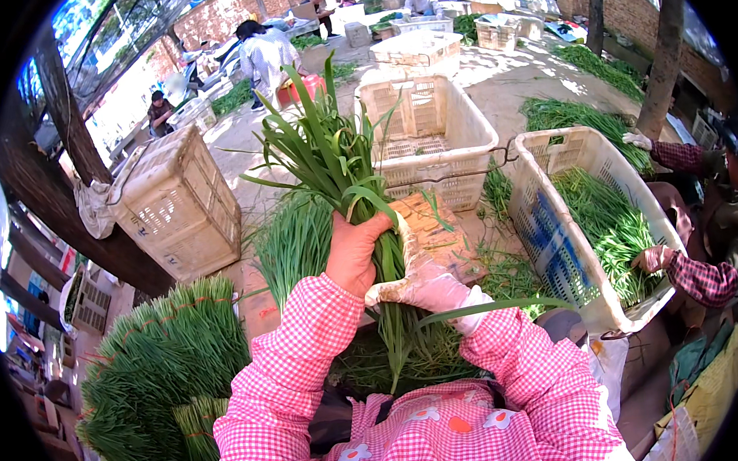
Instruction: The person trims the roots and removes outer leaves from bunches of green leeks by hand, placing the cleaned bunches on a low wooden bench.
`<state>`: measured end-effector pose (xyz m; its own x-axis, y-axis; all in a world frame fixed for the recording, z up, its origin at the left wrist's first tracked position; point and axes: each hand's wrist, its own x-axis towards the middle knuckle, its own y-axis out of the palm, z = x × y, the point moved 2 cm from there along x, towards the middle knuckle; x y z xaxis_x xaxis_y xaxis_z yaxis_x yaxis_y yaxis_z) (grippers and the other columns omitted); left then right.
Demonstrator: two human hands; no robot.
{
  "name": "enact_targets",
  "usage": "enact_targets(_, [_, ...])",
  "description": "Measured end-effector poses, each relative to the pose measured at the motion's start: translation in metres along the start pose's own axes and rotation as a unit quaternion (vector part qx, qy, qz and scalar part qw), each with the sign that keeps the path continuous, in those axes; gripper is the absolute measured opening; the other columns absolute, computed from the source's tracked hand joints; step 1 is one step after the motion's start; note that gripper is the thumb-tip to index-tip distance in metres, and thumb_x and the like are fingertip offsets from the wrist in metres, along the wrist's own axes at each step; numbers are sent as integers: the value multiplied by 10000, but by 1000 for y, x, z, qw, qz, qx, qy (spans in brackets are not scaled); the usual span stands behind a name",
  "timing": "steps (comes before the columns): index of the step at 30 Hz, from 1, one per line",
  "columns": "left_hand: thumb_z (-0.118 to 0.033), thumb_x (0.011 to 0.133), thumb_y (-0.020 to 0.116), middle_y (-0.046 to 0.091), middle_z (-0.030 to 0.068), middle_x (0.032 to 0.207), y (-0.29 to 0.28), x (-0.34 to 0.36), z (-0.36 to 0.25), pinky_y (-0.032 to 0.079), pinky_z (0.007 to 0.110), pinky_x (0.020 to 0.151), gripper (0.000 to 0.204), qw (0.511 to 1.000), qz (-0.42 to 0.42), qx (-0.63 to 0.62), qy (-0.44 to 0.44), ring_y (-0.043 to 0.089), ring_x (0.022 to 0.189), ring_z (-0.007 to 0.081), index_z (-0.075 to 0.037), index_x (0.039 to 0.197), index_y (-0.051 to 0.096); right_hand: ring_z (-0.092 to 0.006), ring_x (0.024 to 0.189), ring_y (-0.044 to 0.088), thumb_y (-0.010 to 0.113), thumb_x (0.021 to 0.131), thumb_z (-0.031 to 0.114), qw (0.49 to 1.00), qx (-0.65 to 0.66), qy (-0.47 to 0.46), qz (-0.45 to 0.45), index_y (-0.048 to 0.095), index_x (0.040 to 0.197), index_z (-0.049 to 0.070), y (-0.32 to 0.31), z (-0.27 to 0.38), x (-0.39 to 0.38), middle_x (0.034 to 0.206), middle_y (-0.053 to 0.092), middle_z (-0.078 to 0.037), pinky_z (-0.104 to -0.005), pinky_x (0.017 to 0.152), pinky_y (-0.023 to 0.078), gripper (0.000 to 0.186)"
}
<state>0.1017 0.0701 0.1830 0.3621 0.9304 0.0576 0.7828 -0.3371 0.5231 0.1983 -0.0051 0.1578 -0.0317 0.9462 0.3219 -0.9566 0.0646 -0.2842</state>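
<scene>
A bunch of long, flat-leaved garlic chives point(323, 153) stands nearly upright in front of my chest, leaf tips up and thin ends hanging down. My left hand point(355, 252), closed, grips it around the middle. My right hand point(438, 284), in a pale glove with dirty fingers, is against the bunch's right side. Its thumb crosses the front of the stalks and its index finger points up; the other fingers are hidden. One long loose leaf point(506, 305) lies across the right wrist. Under the hands is a wooden board point(427, 227), with more loose chives point(294, 243) to its left.
Tied chive bundles point(163, 366) are stacked at my left, near an upended crate point(180, 203). A pale crate point(432, 164) stands ahead; another crate point(535, 213), holding chives, is at right. There, a co-worker's gloved hand point(654, 259) reaches in. Tree trunks point(664, 56) rise on both sides.
</scene>
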Motion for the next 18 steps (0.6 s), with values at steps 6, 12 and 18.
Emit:
enact_targets(6, [16,757,625,518,97,1115,45,-2,9,436,366,903,610,984,150,-56,-84,529,1015,214,-54,1265,296,-149,837,604,708,728,114,890,442,107,-25,492,1134,38,-26,-31,-15,947,597,-52,-290,734,513,466])
enact_targets(12, [-108,810,616,503,78,1130,48,6,-20,364,319,921,637,961,223,105,-126,512,991,162,-46,1320,240,-209,891,607,621,779,184,798,584,151,-15,442,1216,26,-55,-44,-32,1007,598,-89,-364,823,504,498])
enact_targets(18, [-327,884,511,518,82,1162,-1,-6,-37,439,303,843,438,909,189,337,-159,571,959,165,-40,1211,458,-205,882,601,624,775,175,820,552,150,-22,409,1260,14,-84,-57,-36,983,604,-104,-348,792,515,554])
